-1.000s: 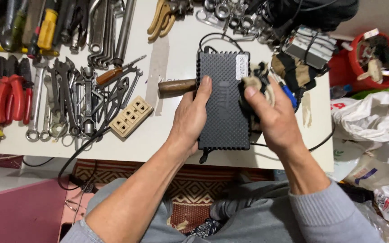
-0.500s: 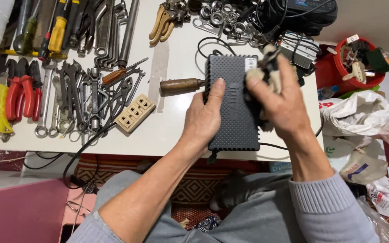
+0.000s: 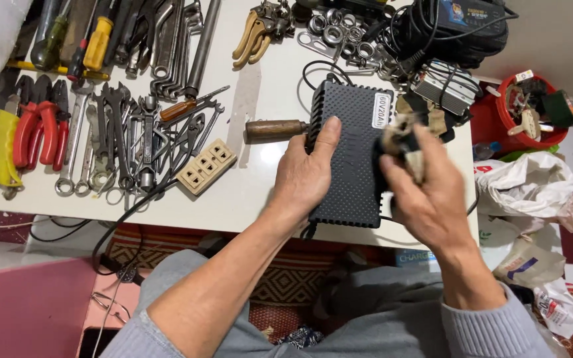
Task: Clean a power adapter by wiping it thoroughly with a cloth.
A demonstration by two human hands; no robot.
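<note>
Ribbed black charger box (image 3: 349, 159) lies on the white table (image 3: 247, 192), near edge, looking rigid and heavy. Left hand (image 3: 306, 176) presses flat on its left side; right hand (image 3: 426, 192) clutches a wadded rag (image 3: 402, 136) against it.

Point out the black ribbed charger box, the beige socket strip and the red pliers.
black ribbed charger box (image 3: 346, 159), head view, middle of ribbed top
beige socket strip (image 3: 206, 166), head view, centre socket
red pliers (image 3: 38, 132), head view, red handle
</note>
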